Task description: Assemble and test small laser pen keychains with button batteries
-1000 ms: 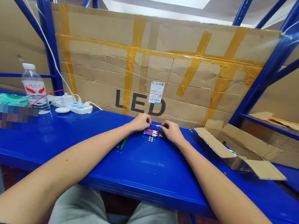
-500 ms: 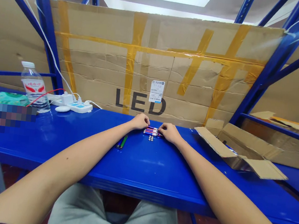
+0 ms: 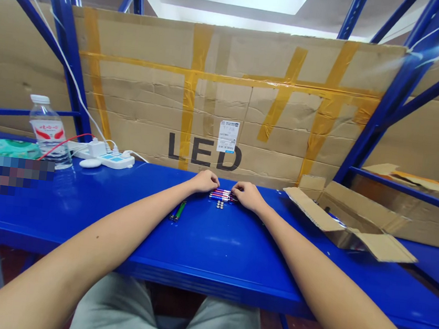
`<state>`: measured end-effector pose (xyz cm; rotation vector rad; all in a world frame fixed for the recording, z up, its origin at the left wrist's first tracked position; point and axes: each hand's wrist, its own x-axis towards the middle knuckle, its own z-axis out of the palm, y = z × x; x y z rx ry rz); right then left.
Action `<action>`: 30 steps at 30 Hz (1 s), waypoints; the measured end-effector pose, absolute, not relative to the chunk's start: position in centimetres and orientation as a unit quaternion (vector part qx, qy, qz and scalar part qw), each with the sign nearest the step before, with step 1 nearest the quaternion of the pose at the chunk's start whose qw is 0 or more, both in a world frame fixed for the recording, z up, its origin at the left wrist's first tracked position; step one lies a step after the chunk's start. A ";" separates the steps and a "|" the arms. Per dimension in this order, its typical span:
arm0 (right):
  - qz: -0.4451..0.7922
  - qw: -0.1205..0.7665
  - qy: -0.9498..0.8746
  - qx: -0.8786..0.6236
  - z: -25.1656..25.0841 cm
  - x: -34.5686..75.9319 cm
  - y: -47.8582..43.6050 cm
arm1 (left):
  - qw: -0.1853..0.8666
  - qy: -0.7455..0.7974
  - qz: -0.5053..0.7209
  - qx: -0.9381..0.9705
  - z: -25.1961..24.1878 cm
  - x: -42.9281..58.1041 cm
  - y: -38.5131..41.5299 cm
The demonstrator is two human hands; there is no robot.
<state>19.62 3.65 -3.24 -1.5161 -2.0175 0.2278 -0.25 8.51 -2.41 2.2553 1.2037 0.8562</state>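
The slim pens (image 3: 223,194), pinched endwise between the curled-shut fingers of the left hand (image 3: 204,180) and right hand (image 3: 248,195), could be buckled by uneven pressure and scattered onto the button cells (image 3: 220,205) just nearer.

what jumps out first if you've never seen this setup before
The big taped cardboard sheet printed LED fills the back, standing behind the bright blue bench. At the bench's far middle, the left hand and right hand meet at either end of a small row of slim tubes, with two loose tubes lying nearer the left forearm. An open cardboard box sits to the right, a water bottle far left.
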 end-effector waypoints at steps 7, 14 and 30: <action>0.096 0.306 -0.758 -0.568 -3.1 19.6 3.7 | 0.201 0.445 0.276 0.828 -2.1 -0.4 8.3; 0.101 0.318 -0.757 -0.562 -3.0 19.4 3.4 | 0.187 0.442 0.258 0.839 -2.1 -0.5 8.3; -0.146 0.150 -0.940 -0.270 -0.5 14.0 -3.7 | 0.298 0.379 -0.097 0.871 5.0 -8.1 5.3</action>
